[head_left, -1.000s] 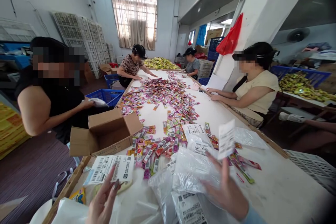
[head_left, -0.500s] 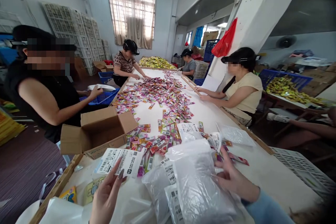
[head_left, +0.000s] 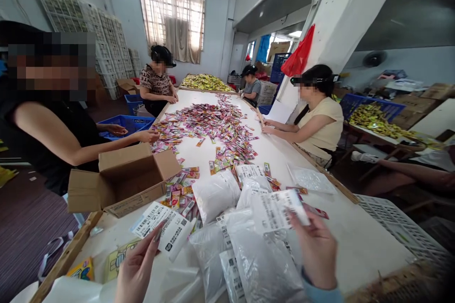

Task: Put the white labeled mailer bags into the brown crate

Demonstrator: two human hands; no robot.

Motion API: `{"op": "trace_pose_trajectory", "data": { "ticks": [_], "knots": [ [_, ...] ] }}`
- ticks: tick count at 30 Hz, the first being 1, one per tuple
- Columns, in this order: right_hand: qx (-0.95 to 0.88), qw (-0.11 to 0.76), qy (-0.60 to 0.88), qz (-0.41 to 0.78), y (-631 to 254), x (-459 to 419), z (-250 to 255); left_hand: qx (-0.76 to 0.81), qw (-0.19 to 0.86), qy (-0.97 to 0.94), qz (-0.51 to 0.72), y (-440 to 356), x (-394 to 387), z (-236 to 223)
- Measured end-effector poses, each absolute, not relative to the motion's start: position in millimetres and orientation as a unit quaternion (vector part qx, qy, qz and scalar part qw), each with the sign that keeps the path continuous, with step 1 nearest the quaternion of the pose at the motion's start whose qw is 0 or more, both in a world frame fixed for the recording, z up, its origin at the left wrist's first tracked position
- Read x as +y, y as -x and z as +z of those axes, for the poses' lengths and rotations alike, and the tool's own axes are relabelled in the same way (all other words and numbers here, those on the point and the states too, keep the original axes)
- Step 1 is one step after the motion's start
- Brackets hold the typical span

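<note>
My left hand [head_left: 137, 267] is at the table's near edge and holds up a white sheet of barcode labels [head_left: 161, 223] by its lower edge. My right hand [head_left: 314, 248] pinches a clear plastic bag with a printed label [head_left: 275, 208] and lifts it above a heap of similar clear bags [head_left: 249, 255] lying in front of me. Another filled clear bag [head_left: 215, 194] lies just beyond the heap. Small colourful sachets [head_left: 209, 125] are spread along the middle of the long white table [head_left: 359, 241].
An open cardboard box [head_left: 122, 177] sits at the table's left edge. A person in black reaches over the table from the left; three other people sit further along both sides. Blue crates [head_left: 122, 125] stand on the floor at left, a white crate [head_left: 401, 234] at right.
My right hand has lifted a labelled clear bag off the heap. The label sheet in my left hand has tilted slightly. The person in black has reached toward the sachets.
</note>
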State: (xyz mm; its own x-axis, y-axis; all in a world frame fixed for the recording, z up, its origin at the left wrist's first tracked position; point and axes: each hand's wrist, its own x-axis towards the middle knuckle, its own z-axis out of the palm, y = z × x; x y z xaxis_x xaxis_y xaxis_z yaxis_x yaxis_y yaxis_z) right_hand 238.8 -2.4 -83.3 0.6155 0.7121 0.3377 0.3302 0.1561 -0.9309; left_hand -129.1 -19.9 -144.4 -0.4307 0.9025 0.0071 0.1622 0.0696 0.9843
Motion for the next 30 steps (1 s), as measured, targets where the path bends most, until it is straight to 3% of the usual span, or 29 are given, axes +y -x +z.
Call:
{"op": "trace_pose_trajectory", "data": {
  "ticks": [3, 6, 10, 15, 17, 19, 21, 23, 25, 27, 30],
  "knots": [
    [-0.477, 0.479, 0.720, 0.160, -216.2, -0.5, -133.0, 0.638, 0.353, -0.398, 0.556, 124.7, -20.0, -142.8],
    [-0.543, 0.278, 0.792, -0.016, -201.6, -1.1, -144.4, 0.634, 0.367, -0.385, 0.561, 120.1, -21.0, -141.7],
    [-0.559, 0.216, 0.769, -0.224, -184.0, 0.4, -126.6, 0.586, 0.392, -0.429, 0.564, 105.9, -22.0, -140.1],
    [-0.654, 0.131, 0.743, -0.058, -167.7, 7.2, -158.4, 0.540, 0.392, -0.542, 0.510, 86.4, -25.5, -143.0],
    [-0.660, 0.168, 0.732, -0.023, -163.5, 5.3, -163.7, 0.531, 0.401, -0.558, 0.496, 80.7, -28.9, -142.3],
    [-0.666, 0.286, 0.687, 0.048, -157.9, 0.4, -151.5, 0.522, 0.411, -0.575, 0.476, 74.4, -33.4, -138.9],
    [-0.655, 0.382, 0.607, 0.237, -149.8, -3.3, -129.6, 0.508, 0.408, -0.601, 0.463, 66.3, -37.8, -133.2],
    [-0.599, 0.408, 0.520, 0.453, -141.6, -1.6, -111.0, 0.491, 0.417, -0.607, 0.466, 57.4, -40.3, -126.8],
    [-0.510, 0.421, 0.470, 0.585, -137.3, 6.1, -102.6, 0.465, 0.463, -0.595, 0.465, 49.4, -40.5, -120.7],
    [-0.450, 0.454, 0.482, 0.599, -138.7, 14.8, -102.1, 0.452, 0.530, -0.584, 0.416, 44.2, -39.2, -116.0],
    [-0.519, 0.531, 0.561, 0.367, -146.3, 14.9, -102.8, 0.474, 0.558, -0.592, 0.337, 41.4, -38.5, -112.9]
  ]
}}
